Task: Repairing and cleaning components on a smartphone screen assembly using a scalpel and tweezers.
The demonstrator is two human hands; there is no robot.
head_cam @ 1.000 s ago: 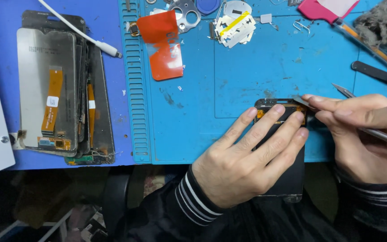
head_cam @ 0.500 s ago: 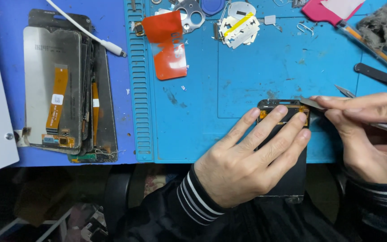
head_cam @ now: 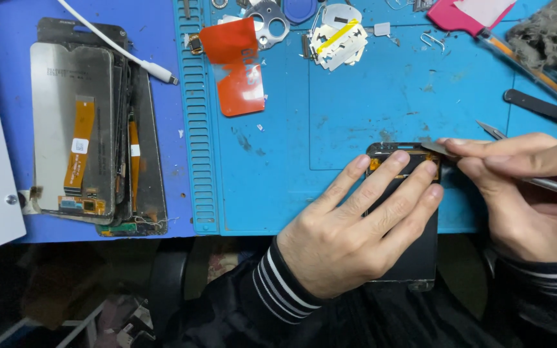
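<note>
A dark phone lies at the front edge of the blue work mat, its lower end hanging over the edge. My left hand lies flat on it, fingers spread across its top, pressing it down. My right hand grips a thin metal prying tool, whose flat tip touches the phone's upper right corner. Orange parts show inside the phone's top end. Most of the phone is hidden under my left hand.
A stack of removed phone screens with orange flex cables lies at the left. A white cable, an orange-red film, small metal parts, a pink tool, tweezers, a black handle and grey fluff lie around the mat.
My hands and the phone keep the same hold. The view has shifted slightly; the tool tip stays at the phone's upper right corner.
</note>
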